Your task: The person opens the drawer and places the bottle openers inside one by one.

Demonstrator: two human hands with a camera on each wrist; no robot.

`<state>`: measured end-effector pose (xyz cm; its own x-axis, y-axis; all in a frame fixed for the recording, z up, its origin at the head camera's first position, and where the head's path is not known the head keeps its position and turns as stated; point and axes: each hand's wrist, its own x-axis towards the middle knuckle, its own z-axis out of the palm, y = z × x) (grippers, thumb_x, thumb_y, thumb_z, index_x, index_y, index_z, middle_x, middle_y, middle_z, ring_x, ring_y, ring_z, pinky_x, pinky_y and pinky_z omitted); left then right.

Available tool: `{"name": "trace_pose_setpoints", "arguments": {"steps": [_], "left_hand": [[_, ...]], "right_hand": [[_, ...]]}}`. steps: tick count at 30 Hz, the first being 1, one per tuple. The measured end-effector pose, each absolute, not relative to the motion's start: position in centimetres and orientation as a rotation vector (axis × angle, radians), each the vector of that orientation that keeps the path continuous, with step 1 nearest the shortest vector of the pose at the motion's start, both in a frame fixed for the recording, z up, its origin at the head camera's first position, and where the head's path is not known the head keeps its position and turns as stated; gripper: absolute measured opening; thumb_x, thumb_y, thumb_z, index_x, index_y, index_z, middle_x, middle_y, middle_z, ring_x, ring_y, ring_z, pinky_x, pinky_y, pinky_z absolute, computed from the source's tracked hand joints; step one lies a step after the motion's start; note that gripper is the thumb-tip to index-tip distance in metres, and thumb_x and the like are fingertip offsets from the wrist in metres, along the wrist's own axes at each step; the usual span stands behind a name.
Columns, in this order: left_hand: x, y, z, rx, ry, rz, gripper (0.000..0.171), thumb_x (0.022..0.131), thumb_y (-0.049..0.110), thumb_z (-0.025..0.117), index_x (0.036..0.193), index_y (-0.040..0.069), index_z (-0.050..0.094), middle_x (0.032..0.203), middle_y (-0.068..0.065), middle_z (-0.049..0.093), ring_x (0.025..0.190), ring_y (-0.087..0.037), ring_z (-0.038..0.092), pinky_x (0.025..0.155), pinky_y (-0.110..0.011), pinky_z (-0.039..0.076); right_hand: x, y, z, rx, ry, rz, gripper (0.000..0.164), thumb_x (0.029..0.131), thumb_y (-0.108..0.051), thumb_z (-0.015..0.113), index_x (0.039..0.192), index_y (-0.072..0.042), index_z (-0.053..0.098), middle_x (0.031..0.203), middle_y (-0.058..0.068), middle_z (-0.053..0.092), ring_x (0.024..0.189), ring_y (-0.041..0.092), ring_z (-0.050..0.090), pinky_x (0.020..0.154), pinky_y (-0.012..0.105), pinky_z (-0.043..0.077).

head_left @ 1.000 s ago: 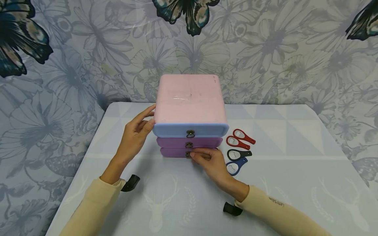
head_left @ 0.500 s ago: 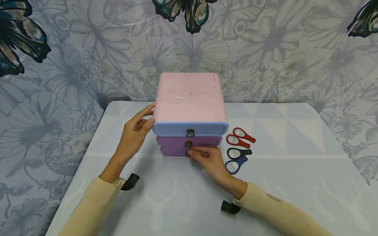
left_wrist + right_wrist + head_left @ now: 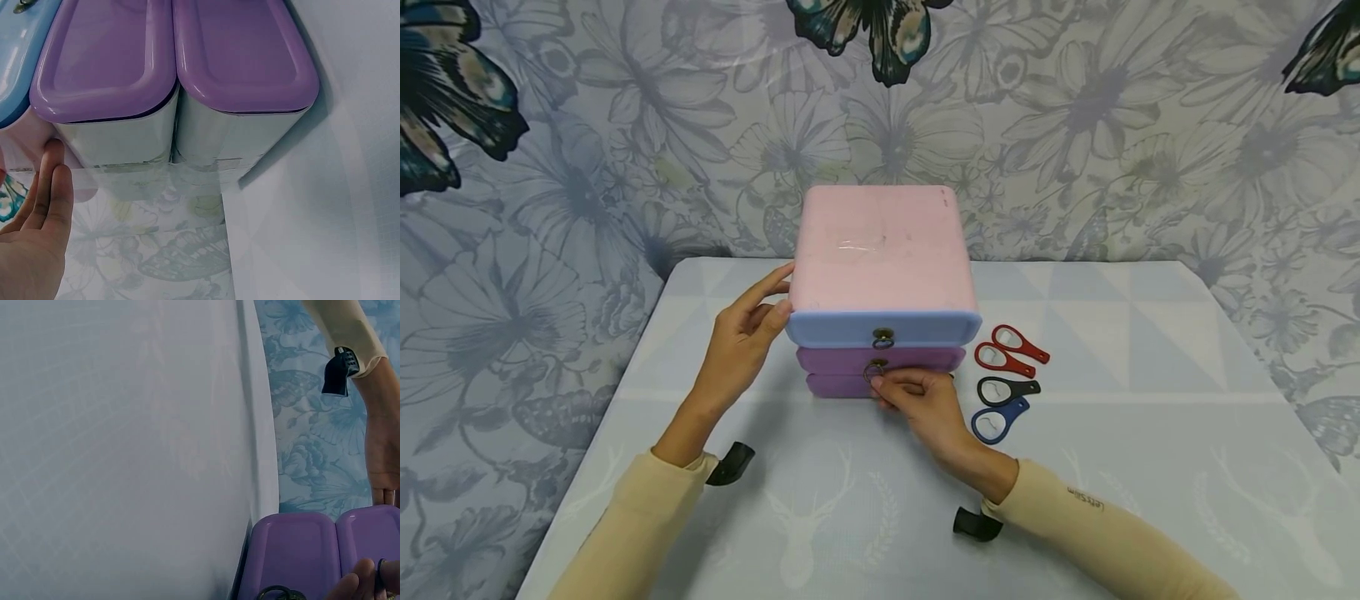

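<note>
A small drawer unit (image 3: 883, 250) has a pink top, a blue upper drawer (image 3: 827, 330) and two purple drawers below it. My left hand (image 3: 737, 346) rests against the unit's left side. In the left wrist view its fingers (image 3: 53, 187) lie straight along the pink side. At the front, my right hand (image 3: 928, 408) pinches the ring pull (image 3: 379, 573) of the middle purple drawer (image 3: 827, 359). The lowest drawer (image 3: 297, 550) shows its own ring pull (image 3: 275, 591) in the right wrist view. All the drawers look closed.
To the right of the unit lie two red-rimmed small magnifying glasses (image 3: 1021, 367), a black one (image 3: 1022, 389) and a blue one (image 3: 1015, 408). They sit on a pale patterned table (image 3: 1120, 483). A flower-patterned wall (image 3: 1075, 150) rises behind.
My right hand has shifted slightly left and up, from the lowest drawer's ring pull to the middle drawer's, which now tilts outward. My left hand has stayed in place.
</note>
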<state>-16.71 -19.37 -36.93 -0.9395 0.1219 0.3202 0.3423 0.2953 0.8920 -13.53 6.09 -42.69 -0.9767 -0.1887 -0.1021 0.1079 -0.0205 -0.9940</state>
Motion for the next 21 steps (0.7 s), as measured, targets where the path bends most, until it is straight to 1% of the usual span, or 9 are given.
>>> {"name": "trace_pose_setpoints", "arguments": {"steps": [4, 8, 12, 17, 21], "left_hand": [[-16.72, -19.29, -36.84, -0.434, -2.366, -1.707, 0.047, 0.106, 0.020, 0.052, 0.151, 0.032, 0.046, 0.139, -0.005, 0.054, 0.105, -0.009, 0.067, 0.082, -0.027, 0.044], [-16.65, -19.29, -36.82, -0.435, -2.363, -1.709, 0.047, 0.106, 0.019, 0.052, 0.152, 0.029, 0.046, 0.139, -0.005, 0.054, 0.104, -0.010, 0.067, 0.080, -0.028, 0.043], [-16.63, -19.30, -36.83, -0.432, -2.362, -1.708, 0.047, 0.106, 0.019, 0.051, 0.152, 0.030, 0.046, 0.139, -0.004, 0.055, 0.103, -0.010, 0.067, 0.078, -0.029, 0.043], [-16.63, -19.27, -36.78, -0.428, -2.363, -1.701, 0.047, 0.106, 0.020, 0.051, 0.151, 0.030, 0.046, 0.139, -0.004, 0.055, 0.103, -0.009, 0.067, 0.079, -0.029, 0.043], [-16.63, -19.24, -36.72, -0.422, -2.366, -1.700, 0.046, 0.106, 0.020, 0.051, 0.151, 0.031, 0.046, 0.139, -0.004, 0.055, 0.102, -0.008, 0.067, 0.078, -0.030, 0.042]], "right_hand": [[-13.41, 6.10, -42.53, -0.083, 2.031, -2.111, 0.020, 0.093, -0.007, 0.071, 0.103, 0.011, 0.072, 0.089, 0.012, 0.076, 0.077, 0.013, 0.072, 0.077, 0.031, 0.058], [-13.26, 6.21, -42.38, -0.088, 2.037, -2.106, 0.020, 0.093, -0.007, 0.070, 0.103, 0.010, 0.072, 0.089, 0.012, 0.076, 0.077, 0.011, 0.071, 0.076, 0.028, 0.058], [-13.13, 6.38, -42.31, -0.101, 2.051, -2.105, 0.019, 0.093, -0.007, 0.070, 0.102, 0.010, 0.073, 0.089, 0.012, 0.076, 0.075, 0.009, 0.069, 0.075, 0.025, 0.057], [-13.11, 6.62, -42.31, -0.117, 2.077, -2.087, 0.019, 0.094, -0.008, 0.070, 0.101, 0.009, 0.074, 0.087, 0.011, 0.076, 0.072, 0.007, 0.067, 0.074, 0.025, 0.056], [-13.14, 6.77, -42.26, -0.127, 2.094, -2.083, 0.020, 0.093, -0.009, 0.070, 0.101, 0.009, 0.075, 0.088, 0.015, 0.075, 0.071, 0.007, 0.066, 0.073, 0.024, 0.054]]}}
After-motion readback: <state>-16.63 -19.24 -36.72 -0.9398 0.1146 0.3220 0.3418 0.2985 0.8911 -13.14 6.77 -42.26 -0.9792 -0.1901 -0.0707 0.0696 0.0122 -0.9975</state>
